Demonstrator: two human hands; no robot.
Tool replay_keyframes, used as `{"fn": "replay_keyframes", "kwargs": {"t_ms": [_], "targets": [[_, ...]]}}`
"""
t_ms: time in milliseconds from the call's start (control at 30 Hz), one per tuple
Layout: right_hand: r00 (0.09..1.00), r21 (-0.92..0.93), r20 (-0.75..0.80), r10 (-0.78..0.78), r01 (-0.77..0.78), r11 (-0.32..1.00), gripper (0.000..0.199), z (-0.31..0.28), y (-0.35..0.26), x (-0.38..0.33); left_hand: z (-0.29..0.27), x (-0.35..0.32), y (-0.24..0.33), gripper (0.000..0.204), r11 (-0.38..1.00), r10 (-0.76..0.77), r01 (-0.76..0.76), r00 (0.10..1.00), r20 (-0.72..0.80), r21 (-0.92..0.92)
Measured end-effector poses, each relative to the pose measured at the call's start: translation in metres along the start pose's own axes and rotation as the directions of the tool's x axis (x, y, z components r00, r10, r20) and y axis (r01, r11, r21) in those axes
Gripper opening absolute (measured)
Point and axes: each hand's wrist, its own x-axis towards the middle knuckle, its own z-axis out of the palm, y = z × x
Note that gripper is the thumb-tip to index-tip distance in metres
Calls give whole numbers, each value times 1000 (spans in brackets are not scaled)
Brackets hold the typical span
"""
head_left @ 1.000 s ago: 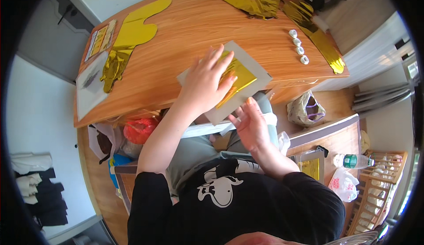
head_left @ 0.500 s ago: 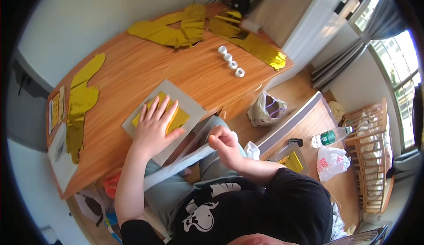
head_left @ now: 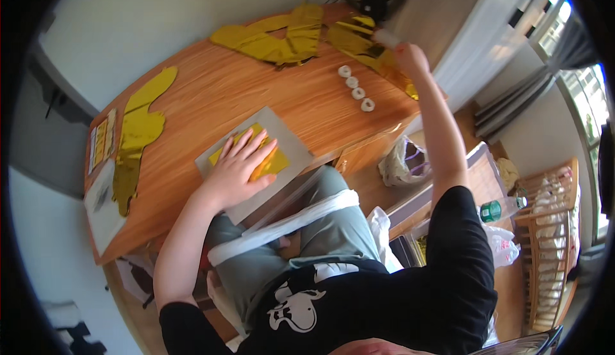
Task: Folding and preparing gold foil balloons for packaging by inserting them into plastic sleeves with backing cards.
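The gold sheet lies beneath the left hand, its fingers spread apart. Toward two o'clock, the right hand is curled; its grip I cannot tell.

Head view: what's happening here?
A person sits at a wooden desk. Their left hand lies spread over a gold foil piece on a grey board at the desk's near edge. The right hand is stretched out by the gold foil strip at the desk's right end; its grip is unclear. Four white rolls sit in a row nearby, and flat gold foil shapes lie farther left.
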Motion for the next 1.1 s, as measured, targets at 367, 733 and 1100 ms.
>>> {"fn": "replay_keyframes", "kwargs": {"t_ms": [367,733,1100], "targets": [[982,-34,168,87,-82,996,34,13,-27,24,-52,8,-44,53,642,-25,194,972,233,-742],[993,-119,19,120,-117,986,31,27,-4,33,-56,16,-37,59,668,-21,204,967,256,-716],[997,-302,56,-57,71,951,29,16,-23,13,15,-12,-20,62,997,46,-39,995,-87,71]]}}
